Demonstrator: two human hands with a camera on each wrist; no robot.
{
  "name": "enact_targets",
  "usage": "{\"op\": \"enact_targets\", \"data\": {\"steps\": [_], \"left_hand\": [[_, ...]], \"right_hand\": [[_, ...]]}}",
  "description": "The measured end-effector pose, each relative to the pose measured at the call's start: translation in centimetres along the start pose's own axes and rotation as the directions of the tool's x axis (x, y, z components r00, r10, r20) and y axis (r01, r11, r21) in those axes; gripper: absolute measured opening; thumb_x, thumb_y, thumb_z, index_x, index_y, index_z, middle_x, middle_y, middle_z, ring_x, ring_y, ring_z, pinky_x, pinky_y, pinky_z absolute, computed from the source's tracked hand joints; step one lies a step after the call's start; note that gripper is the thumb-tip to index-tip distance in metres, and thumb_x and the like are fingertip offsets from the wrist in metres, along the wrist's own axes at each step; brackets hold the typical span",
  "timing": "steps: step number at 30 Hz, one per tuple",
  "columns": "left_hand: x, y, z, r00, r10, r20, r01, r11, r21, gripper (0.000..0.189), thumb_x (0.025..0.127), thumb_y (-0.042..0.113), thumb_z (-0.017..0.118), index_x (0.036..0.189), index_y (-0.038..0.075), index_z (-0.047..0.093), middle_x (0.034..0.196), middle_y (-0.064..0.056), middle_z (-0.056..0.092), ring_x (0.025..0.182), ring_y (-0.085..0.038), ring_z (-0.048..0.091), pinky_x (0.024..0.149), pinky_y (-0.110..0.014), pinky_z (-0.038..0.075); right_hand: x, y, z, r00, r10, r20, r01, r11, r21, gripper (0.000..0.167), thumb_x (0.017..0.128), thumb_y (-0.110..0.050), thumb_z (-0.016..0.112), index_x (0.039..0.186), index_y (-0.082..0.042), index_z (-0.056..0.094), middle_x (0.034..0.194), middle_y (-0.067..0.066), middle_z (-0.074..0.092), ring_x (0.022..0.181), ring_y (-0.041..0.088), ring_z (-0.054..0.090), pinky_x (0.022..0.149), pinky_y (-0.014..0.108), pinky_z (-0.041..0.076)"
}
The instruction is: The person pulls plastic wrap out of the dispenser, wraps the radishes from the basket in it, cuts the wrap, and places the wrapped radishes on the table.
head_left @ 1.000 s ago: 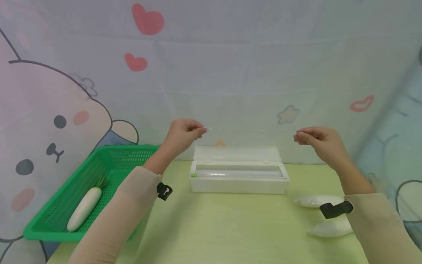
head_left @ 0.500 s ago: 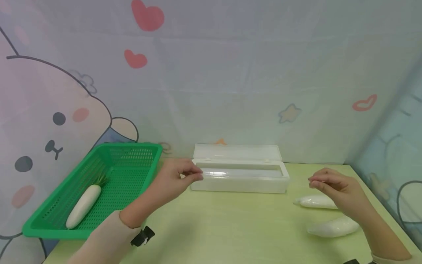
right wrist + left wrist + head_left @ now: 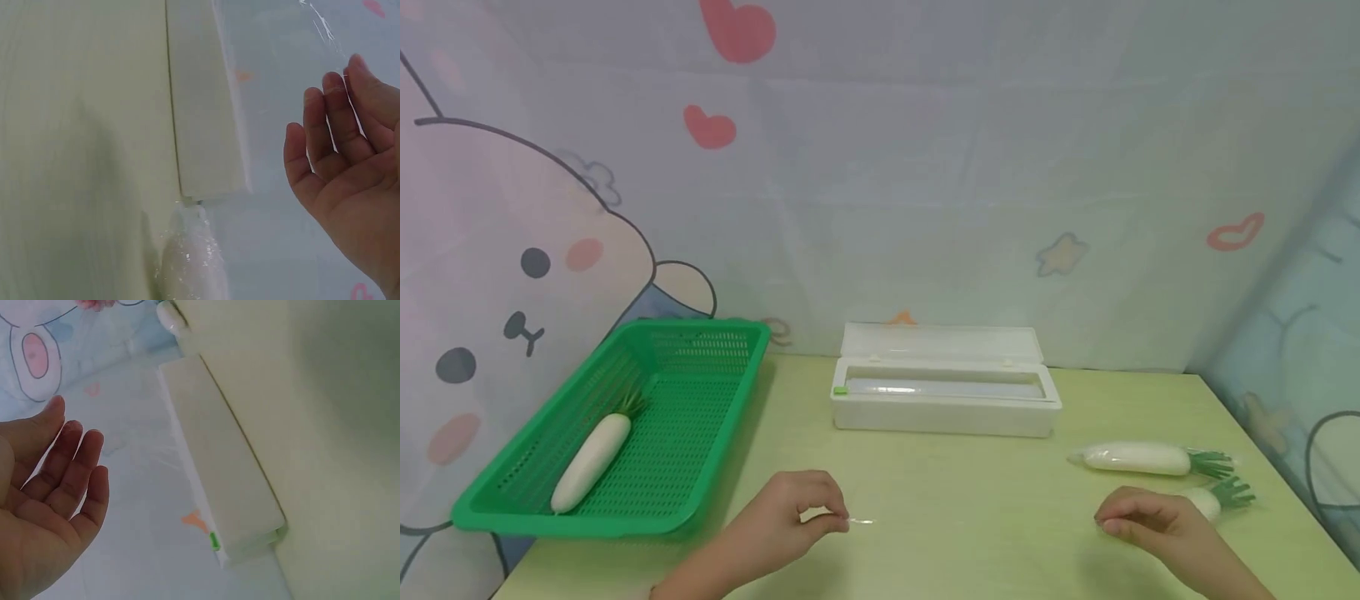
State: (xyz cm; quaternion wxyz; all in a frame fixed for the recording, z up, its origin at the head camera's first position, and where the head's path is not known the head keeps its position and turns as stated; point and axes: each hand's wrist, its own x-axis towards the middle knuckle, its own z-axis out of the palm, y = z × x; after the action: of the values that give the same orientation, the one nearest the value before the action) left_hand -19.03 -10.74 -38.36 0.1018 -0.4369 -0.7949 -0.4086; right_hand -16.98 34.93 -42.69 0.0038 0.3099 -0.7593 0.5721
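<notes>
Between thumb and fingertips my left hand (image 3: 790, 518) pinches one end of a thin sheet of clear plastic wrap (image 3: 863, 522), which shows only as a glint. Its other end is pinched by my right hand (image 3: 1161, 527), low over the front of the table. Behind the hands is the white cling film dispenser (image 3: 946, 415), lid up, with a roll inside. One film-wrapped white radish (image 3: 1138, 458) lies at the right; a second radish (image 3: 1206, 502) is partly hidden behind my right hand. In the right wrist view, glints of wrap (image 3: 324, 28) show above the fingertips.
A green basket (image 3: 677, 442) stands at the left, holding one bare white radish (image 3: 591, 462) with leafy stubs. The yellow-green table (image 3: 955, 492) meets a printed cloth backdrop (image 3: 925, 167) behind the dispenser.
Both hands have come down and toward me from in front of the backdrop, carrying the stretched plastic wrap past the dispenser to low over the front of the table.
</notes>
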Motion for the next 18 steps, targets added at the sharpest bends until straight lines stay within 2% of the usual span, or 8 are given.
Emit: {"op": "enact_targets", "data": {"steps": [2,4,8,11,13,18], "left_hand": [[-0.8,-0.6,0.5,0.999,0.038,0.032,-0.039,0.999,0.034,0.012,0.08,0.001,0.075,0.078,0.012,0.07,0.079,0.007,0.062,0.074,-0.003,0.059,0.068,-0.015,0.049],[-1.4,-1.2,1.0,0.995,0.079,0.065,-0.085,0.991,0.106,0.014,0.078,0.001,0.077,0.076,0.013,0.071,0.079,0.008,0.058,0.074,-0.001,0.056,0.067,-0.011,0.045],[-2.1,-2.5,2.0,0.978,0.16,0.135,-0.19,0.947,0.257,0.014,0.072,0.001,0.081,0.074,0.012,0.072,0.079,0.009,0.057,0.075,-0.002,0.053,0.069,-0.008,0.041],[-2.4,-3.3,2.4,0.971,0.151,0.183,-0.201,0.934,0.295,0.012,0.071,0.004,0.081,0.074,0.012,0.073,0.079,0.009,0.06,0.077,-0.004,0.054,0.07,-0.011,0.042],[-2.6,-3.6,2.6,0.97,0.126,0.21,-0.188,0.932,0.309,0.009,0.073,0.007,0.081,0.075,0.013,0.074,0.079,0.011,0.062,0.077,-0.003,0.055,0.069,-0.013,0.042],[-2.7,-4.4,2.9,0.96,0.108,0.258,-0.196,0.918,0.346,0.007,0.076,0.009,0.079,0.075,0.015,0.074,0.076,0.013,0.065,0.075,-0.002,0.054,0.067,-0.012,0.04]], "right_hand": [[-0.2,0.8,0.1,0.996,-0.039,0.079,0.035,0.998,0.045,0.04,0.09,0.019,0.047,0.112,-0.008,0.067,0.107,-0.007,0.067,0.091,0.006,0.061,0.074,0.022,0.052],[-0.3,1.6,0.4,0.989,-0.076,0.125,0.072,0.997,0.03,0.042,0.089,0.021,0.047,0.112,-0.01,0.066,0.107,-0.007,0.066,0.088,0.006,0.06,0.07,0.023,0.051],[-0.4,3.0,1.2,0.987,-0.076,0.144,0.085,0.995,-0.051,0.037,0.089,0.017,0.051,0.106,-0.012,0.066,0.1,-0.006,0.066,0.082,0.008,0.058,0.064,0.025,0.048],[-0.6,3.8,1.9,0.991,-0.045,0.125,0.058,0.993,-0.105,0.03,0.088,0.014,0.055,0.102,-0.01,0.067,0.097,-0.007,0.066,0.081,0.005,0.058,0.064,0.023,0.046],[-0.7,4.3,2.2,0.993,-0.053,0.109,0.067,0.989,-0.128,0.027,0.087,0.013,0.058,0.1,-0.009,0.067,0.095,-0.006,0.067,0.083,0.004,0.059,0.066,0.022,0.046],[-0.9,5.3,2.7,0.995,-0.009,0.096,0.023,0.988,-0.15,0.021,0.087,0.009,0.06,0.095,-0.008,0.068,0.092,-0.002,0.068,0.084,0.0,0.058,0.067,0.021,0.046]]}}
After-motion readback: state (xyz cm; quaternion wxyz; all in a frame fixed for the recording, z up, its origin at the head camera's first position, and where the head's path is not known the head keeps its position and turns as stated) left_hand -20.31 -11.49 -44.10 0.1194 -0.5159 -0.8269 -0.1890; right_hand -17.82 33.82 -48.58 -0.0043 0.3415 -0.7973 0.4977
